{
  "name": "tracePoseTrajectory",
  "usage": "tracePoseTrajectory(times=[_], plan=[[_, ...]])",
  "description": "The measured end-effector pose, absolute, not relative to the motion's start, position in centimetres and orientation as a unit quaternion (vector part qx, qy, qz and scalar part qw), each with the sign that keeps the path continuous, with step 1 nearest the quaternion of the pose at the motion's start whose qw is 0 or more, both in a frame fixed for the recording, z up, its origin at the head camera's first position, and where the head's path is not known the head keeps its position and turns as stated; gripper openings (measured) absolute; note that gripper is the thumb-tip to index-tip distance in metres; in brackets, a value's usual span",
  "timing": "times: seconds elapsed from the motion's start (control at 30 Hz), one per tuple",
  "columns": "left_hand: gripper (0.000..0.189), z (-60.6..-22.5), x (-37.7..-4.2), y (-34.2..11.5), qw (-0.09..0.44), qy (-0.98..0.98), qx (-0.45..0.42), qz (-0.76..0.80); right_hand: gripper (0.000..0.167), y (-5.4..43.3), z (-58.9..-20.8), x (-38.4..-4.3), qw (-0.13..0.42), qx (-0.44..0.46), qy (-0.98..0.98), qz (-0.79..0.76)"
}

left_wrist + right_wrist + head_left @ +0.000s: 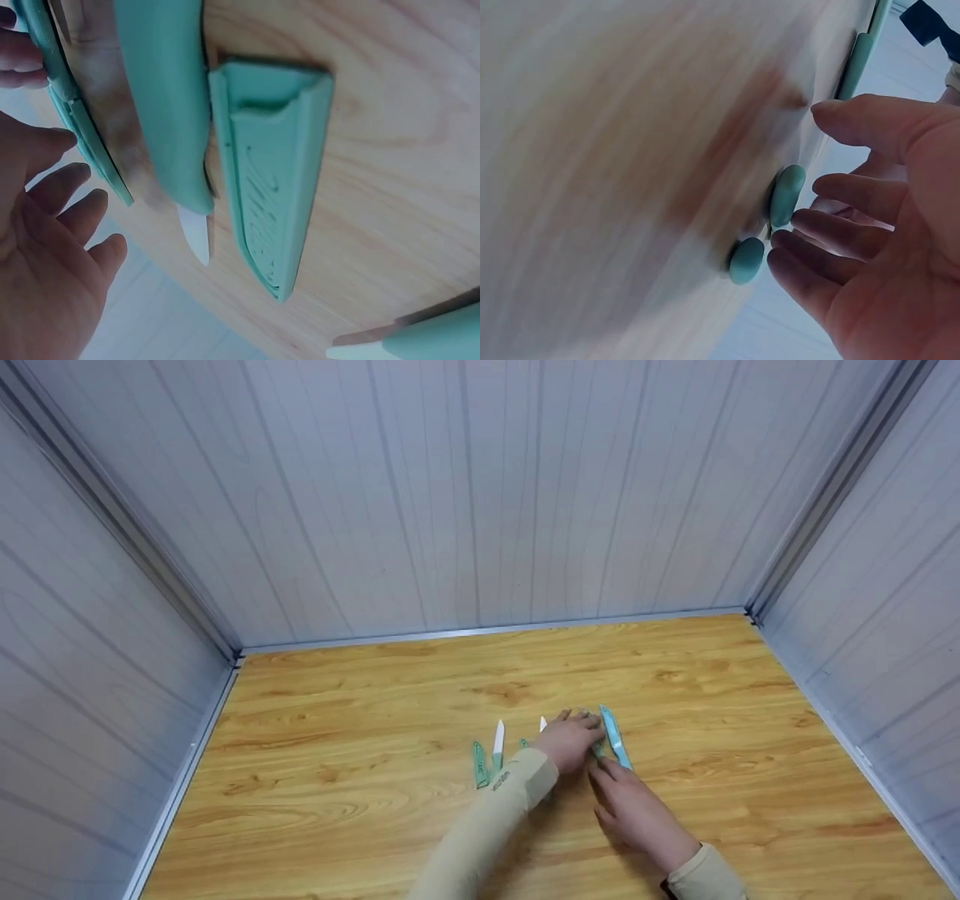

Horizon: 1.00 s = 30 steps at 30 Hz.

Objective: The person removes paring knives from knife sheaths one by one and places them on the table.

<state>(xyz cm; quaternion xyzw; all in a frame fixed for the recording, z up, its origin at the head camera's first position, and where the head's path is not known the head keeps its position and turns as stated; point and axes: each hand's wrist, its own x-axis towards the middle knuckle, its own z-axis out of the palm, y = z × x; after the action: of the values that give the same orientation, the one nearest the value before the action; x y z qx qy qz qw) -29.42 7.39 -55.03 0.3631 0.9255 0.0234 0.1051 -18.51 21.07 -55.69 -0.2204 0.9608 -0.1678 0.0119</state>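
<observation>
My left hand (574,739) reaches over a green sheathed knife (79,112), its fingers loosely spread; in the left wrist view one fingertip is right at the sheath. My right hand (634,806) lies nearer the front, with relaxed fingertips at the knife's handle end (786,196). Just right of both hands is a light blue knife (611,727) with its blade covered. To the left lies a knife with a white blade (196,232) and green handle, beside an empty green sheath (274,172). My left hand and sleeve partly hide that pair in the head view.
Farther left, another white-bladed knife (499,739) lies beside its green sheath (480,765). Everything rests on a wood-grain table (337,810). Pale panel walls (480,495) stand at the back and both sides.
</observation>
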Motion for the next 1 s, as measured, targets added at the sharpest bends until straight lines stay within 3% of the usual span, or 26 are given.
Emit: tracePoseTrajectory(times=[0.4, 1.0], plan=[[0.039, -55.6, -29.3, 7.4, 0.051, 0.921, 0.386, -0.006, 0.045, 20.6, -55.7, -18.7, -0.052, -0.275, 0.950, -0.142], [0.040, -55.8, -29.5, 7.0, 0.067, 0.921, 0.381, 0.045, 0.044, 20.0, -55.8, -19.3, -0.020, -0.237, 0.963, -0.128]])
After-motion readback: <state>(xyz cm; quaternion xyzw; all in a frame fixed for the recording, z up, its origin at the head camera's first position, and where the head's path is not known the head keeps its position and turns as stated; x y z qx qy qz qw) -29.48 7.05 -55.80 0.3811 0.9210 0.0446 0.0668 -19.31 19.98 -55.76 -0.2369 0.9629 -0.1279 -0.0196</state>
